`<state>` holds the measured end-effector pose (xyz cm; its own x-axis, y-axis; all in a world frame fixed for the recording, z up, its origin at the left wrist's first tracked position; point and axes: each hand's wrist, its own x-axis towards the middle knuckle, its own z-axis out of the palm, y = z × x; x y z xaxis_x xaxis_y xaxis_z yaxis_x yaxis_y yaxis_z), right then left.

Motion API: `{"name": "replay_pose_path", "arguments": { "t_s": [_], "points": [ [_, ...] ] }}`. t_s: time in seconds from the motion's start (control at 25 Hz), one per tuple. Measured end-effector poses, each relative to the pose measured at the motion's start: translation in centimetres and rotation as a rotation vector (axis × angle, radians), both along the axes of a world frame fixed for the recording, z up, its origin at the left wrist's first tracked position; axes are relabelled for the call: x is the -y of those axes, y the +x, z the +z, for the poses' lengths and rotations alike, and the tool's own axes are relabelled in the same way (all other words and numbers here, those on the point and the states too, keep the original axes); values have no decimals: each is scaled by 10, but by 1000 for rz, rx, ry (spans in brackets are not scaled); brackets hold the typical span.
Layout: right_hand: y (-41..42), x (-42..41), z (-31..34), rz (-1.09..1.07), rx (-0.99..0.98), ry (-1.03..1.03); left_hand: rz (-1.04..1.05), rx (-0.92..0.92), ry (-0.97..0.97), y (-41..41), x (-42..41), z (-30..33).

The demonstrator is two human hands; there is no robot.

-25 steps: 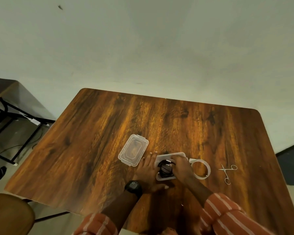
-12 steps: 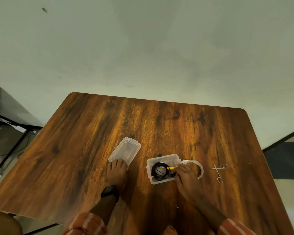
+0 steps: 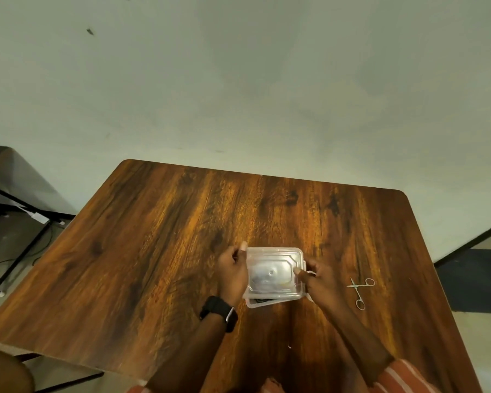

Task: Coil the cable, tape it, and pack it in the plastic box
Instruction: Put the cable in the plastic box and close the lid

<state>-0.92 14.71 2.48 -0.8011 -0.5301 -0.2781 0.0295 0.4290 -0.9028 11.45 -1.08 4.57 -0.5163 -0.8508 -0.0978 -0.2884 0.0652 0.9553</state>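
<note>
A clear plastic lid (image 3: pixel 272 272) lies over the clear plastic box (image 3: pixel 262 302) near the middle of the wooden table (image 3: pixel 159 251). A sliver of the black coiled cable (image 3: pixel 258 300) shows under the lid's near edge; the rest is a dim shape through the plastic. My left hand (image 3: pixel 233 269) grips the lid's left edge, thumb on its far corner. My right hand (image 3: pixel 319 280) holds the lid's right edge with the thumb on top. The tape roll is mostly hidden behind my right hand.
Small metal scissors (image 3: pixel 359 292) lie on the table to the right of my right hand. A black metal frame (image 3: pixel 14 219) stands on the floor to the left of the table. A round wooden stool (image 3: pixel 3 370) sits at the near left corner.
My left hand picked the lid up from the table at the left and brought it over the box. My right hand left the cable in the box and took the lid's right edge.
</note>
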Motion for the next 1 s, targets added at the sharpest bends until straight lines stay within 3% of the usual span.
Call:
{"name": "replay_pose_path", "arguments": {
  "t_s": [0.12,0.44,0.56,0.68,1.0],
  "points": [
    [-13,-6,-23,-174,-55,164,-105,150,48,-2,-11,-35],
    [-27,26,-52,-56,-75,416,-86,586,-237,-1,4,-101],
    [-28,27,-62,-27,-17,448,-19,570,56,1,11,-93],
    [-29,21,-69,-14,-1,433,-24,421,337,8,5,-77],
    [-31,4,-57,214,-41,507,-139,439,365,14,0,-72]
  ]
}}
